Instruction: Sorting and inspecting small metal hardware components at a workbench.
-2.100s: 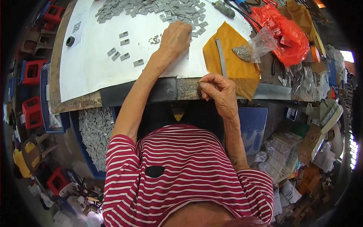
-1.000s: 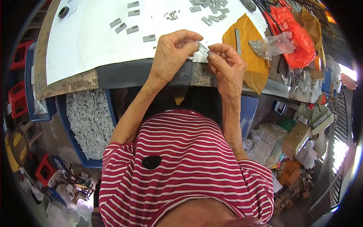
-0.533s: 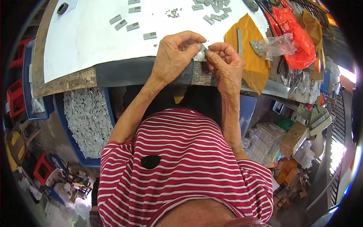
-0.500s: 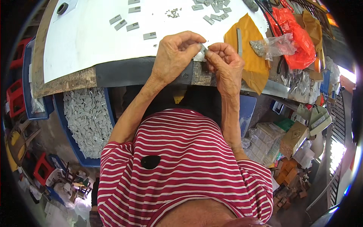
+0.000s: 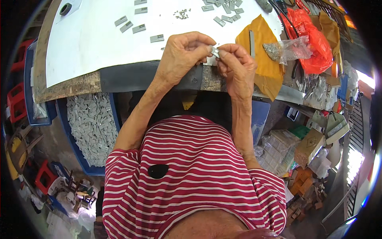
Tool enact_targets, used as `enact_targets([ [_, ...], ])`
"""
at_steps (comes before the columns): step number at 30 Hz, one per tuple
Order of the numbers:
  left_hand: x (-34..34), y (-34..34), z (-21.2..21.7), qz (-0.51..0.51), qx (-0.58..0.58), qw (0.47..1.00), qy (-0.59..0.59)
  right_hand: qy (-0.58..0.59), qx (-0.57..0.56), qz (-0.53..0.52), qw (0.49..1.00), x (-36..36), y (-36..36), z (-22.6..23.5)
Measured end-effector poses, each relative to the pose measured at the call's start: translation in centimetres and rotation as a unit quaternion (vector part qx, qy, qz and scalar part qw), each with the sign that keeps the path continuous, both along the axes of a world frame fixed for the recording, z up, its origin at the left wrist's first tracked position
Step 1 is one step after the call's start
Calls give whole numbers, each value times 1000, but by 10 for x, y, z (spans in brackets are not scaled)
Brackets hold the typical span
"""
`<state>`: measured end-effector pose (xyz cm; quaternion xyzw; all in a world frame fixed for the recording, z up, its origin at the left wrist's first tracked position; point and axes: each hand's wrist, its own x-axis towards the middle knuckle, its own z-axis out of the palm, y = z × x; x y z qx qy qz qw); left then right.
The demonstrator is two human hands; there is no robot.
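Above the table's front edge, both my hands pinch one small grey rectangular piece [image 5: 215,51] between thumbs and fingertips. My left hand [image 5: 184,53] grips its left end, and my right hand [image 5: 238,65] has its right end. Fingers cover much of the piece. Left of my hands, several similar grey pieces [image 5: 157,38] with a dark notch lie spaced out on the white sheet [image 5: 91,51]. Beyond my hands is a scatter of tiny metal bits [image 5: 182,14]. A loose heap of more grey pieces [image 5: 229,7] lies at the far right of the sheet.
At right, brown paper [image 5: 264,75] bears a grey strip [image 5: 252,43] and a clear bag of small metal parts [image 5: 274,51], beside a red plastic bag [image 5: 314,47]. A blue bin [image 5: 85,169] full of grey pieces stands below the table at left. A black ring [image 5: 65,8] lies far left.
The small grey piece has been turned between my fingertips, so a lighter, grooved side now shows. Both hands stay in nearly the same place.
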<state>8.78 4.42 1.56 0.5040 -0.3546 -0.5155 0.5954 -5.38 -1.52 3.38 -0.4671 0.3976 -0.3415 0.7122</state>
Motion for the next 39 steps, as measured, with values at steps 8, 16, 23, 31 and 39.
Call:
enact_targets([
  [8,5,-2,6,-12,-51,982,-179,78,-72,-1,994,3,-9,1],
  [16,17,-1,15,1,-76,940,-332,45,-50,26,997,12,-11,5],
  [23,58,-12,12,110,-62,910,-396,26,-58,20,998,12,-8,6],
  [31,109,-47,-11,197,-22,803,-562,56,-96,25,993,-9,1,16],
  [39,111,-45,-13,165,18,777,-607,160,-146,29,976,-51,-9,36],
])
